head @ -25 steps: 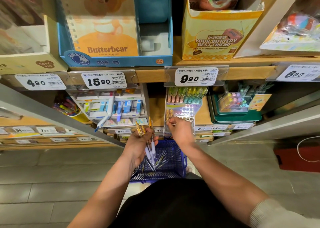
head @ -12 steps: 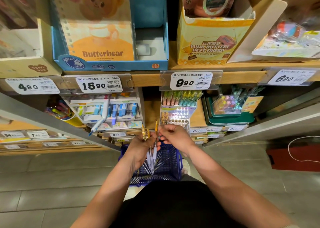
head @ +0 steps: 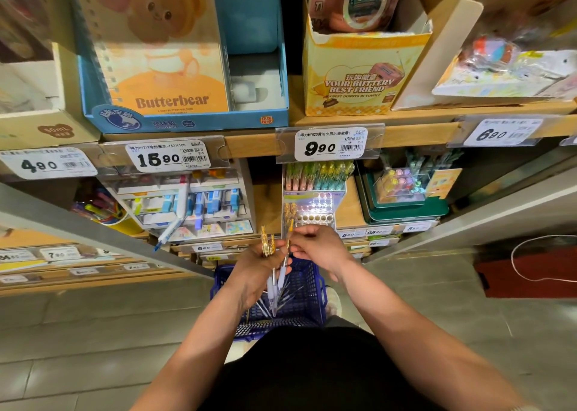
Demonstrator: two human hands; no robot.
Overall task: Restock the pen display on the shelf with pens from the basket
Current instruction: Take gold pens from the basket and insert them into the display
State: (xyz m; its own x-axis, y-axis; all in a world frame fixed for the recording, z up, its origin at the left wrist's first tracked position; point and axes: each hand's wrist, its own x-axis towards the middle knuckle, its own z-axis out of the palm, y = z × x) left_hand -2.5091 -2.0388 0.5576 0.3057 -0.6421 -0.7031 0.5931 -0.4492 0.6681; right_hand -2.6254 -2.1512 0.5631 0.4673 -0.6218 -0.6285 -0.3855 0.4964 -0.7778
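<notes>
1. Just below the frame's centre, the left hand [head: 254, 270] curls its fingers round a bunch of pens [head: 272, 282], gold caps pointing up.
2. Beneath it, the blue basket [head: 312, 298] holds more pens.
3. The right hand [head: 321, 248] pinches a single pen [head: 289, 232] at the bunch's right edge.
4. Directly above, the pen display [head: 315, 206] stands on the shelf, with gold-capped pens in its left holes.

Stock on the upper shelf [head: 249, 144]
A blue Butterbear box [head: 187, 120] and a yellow box [head: 352, 98] stand side by side at its front edge, where the 15.90 tag [head: 168, 159] and the 9.90 tag [head: 331, 144] are clipped.
</notes>
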